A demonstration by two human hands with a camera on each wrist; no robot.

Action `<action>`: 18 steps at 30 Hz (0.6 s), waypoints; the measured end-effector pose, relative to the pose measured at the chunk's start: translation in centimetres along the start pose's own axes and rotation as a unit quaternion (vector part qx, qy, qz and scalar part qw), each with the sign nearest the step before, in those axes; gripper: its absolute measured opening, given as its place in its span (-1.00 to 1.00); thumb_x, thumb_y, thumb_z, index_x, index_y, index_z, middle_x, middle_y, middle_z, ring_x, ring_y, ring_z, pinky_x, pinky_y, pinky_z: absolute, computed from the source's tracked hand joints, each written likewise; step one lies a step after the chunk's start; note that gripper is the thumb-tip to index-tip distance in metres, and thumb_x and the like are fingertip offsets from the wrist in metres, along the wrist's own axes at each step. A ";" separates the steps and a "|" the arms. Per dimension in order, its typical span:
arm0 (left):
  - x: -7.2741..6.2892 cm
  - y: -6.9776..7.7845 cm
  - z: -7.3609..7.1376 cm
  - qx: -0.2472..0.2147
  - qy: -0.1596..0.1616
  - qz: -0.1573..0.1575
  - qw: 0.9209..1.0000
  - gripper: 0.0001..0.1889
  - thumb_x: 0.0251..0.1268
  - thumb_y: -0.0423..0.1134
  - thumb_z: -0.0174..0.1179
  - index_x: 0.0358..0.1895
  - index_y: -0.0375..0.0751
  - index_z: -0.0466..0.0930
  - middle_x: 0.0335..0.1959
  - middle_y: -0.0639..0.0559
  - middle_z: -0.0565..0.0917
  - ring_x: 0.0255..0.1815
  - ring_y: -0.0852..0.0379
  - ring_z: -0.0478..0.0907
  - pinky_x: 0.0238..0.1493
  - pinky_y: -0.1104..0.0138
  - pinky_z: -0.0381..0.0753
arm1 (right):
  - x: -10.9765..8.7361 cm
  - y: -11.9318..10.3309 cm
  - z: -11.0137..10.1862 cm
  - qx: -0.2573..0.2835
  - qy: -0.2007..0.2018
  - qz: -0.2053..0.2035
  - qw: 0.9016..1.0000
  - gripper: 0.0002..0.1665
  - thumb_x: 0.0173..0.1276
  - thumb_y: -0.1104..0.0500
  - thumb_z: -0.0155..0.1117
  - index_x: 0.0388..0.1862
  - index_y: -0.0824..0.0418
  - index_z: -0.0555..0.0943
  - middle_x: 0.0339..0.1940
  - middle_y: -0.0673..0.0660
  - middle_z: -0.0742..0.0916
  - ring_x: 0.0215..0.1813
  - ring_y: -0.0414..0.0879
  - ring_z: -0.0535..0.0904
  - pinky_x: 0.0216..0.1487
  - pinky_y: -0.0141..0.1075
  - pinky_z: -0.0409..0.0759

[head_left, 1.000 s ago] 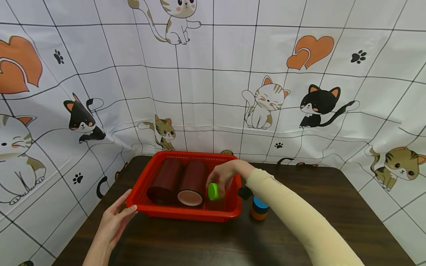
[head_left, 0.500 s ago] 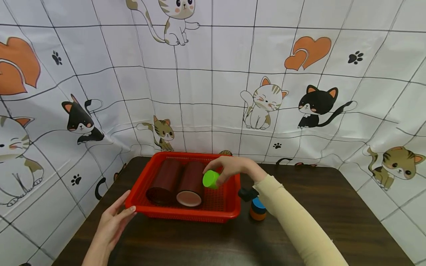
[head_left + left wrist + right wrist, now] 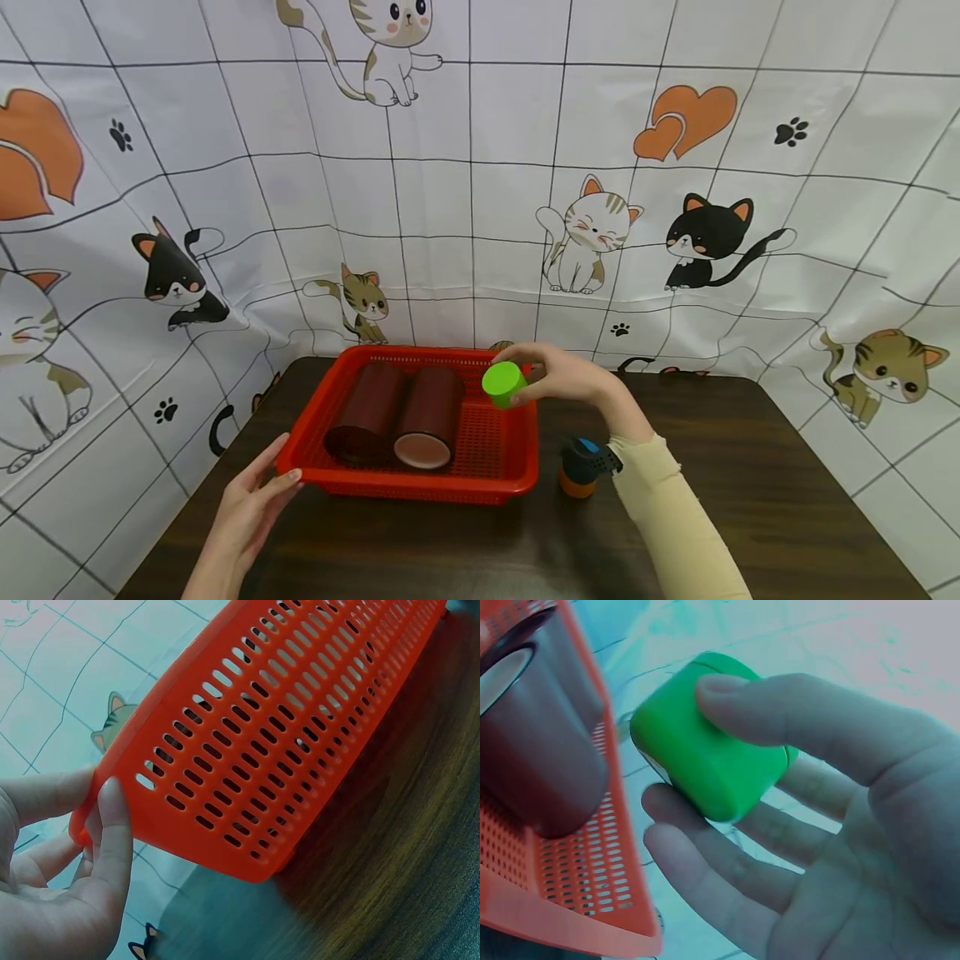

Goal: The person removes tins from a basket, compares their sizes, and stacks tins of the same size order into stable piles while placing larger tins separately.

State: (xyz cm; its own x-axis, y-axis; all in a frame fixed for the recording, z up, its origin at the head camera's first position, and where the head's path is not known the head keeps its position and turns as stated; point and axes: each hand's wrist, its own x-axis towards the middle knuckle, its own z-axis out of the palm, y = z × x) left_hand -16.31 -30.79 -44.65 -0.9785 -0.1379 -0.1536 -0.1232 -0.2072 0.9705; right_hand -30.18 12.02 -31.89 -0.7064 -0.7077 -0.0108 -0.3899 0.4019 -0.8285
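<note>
My right hand [image 3: 551, 375] pinches a small bright green container [image 3: 697, 739] with rounded edges between thumb and fingers. In the head view the container overlaps the right part of a red plastic basket [image 3: 408, 486], above its floor. My left hand [image 3: 64, 877] holds the basket's rim at the near left corner, thumb on one side and fingers on the other. Inside the basket two dark brown cylinders lie side by side. The right cylinder [image 3: 431, 408] shows a pale round end toward me; the left cylinder [image 3: 367, 408] has a dark end.
On the dark wooden table [image 3: 420, 550], right of the basket, stands a small container with an orange lower part [image 3: 576, 485] and blue top, partly hidden by the black wrist strap [image 3: 592, 457]. A white cat-print sheet [image 3: 480, 208] hangs behind and at both sides.
My right hand has lifted the green container from low in the basket, up and to the right, turning its round end toward me. The left hand stays on the basket rim.
</note>
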 end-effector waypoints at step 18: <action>0.0 0.1 0.2 -0.006 0.004 -0.016 1.000 -0.17 0.38 -0.37 0.20 0.60 0.00 -0.06 0.19 0.33 0.24 -0.01 0.52 0.54 -0.01 0.57 0.64 | -7.6 2.8 0.8 0.052 0.213 0.001 0.976 -0.37 0.23 0.18 0.45 0.29 0.08 0.47 0.18 0.19 0.64 0.20 0.11 0.57 0.10 -0.15 0.58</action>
State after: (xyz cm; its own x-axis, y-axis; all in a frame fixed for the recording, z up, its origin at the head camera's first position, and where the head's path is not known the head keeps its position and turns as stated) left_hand -16.35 -30.63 -44.48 -0.9726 -0.1385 -0.1866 -0.1529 -0.2231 0.9627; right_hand -25.38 18.05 -34.55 -0.8973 -0.3919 0.2030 -0.3417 0.3258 -0.8816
